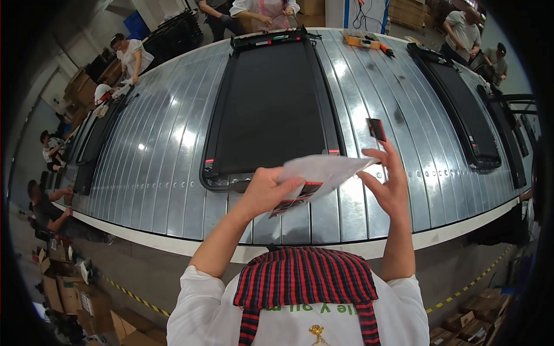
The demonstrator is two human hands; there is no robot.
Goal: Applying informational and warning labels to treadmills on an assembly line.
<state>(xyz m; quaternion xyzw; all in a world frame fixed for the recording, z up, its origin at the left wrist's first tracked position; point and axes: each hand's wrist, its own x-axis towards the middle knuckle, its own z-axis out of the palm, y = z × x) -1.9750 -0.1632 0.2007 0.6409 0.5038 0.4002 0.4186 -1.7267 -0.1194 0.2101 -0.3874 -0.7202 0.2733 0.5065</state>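
Note:
My left hand [266, 193] is closed on a thin white sheet of stickers [329, 169], its thumb on top. Black-and-red stickers show along the sheet's lower edge. My right hand [392, 179] is at the sheet's right end, thumb and fingers curved and apart. At its raised fingertip is a small black-and-red sticker [375, 129], separate from the sheet; how it is held there is hard to see. Just beyond my hands lies a black rectangular frame with a dark panel [271, 104], resembling a sunroof unit, with small red marks at its near corners.
The frame rests on a shiny slatted metal table [167, 155] with a pale rim. Another dark framed panel [459, 104] lies to the right. A yellow tray [362, 40] and an orange-and-black tool [387, 51] sit at the far edge. Several people work around the table.

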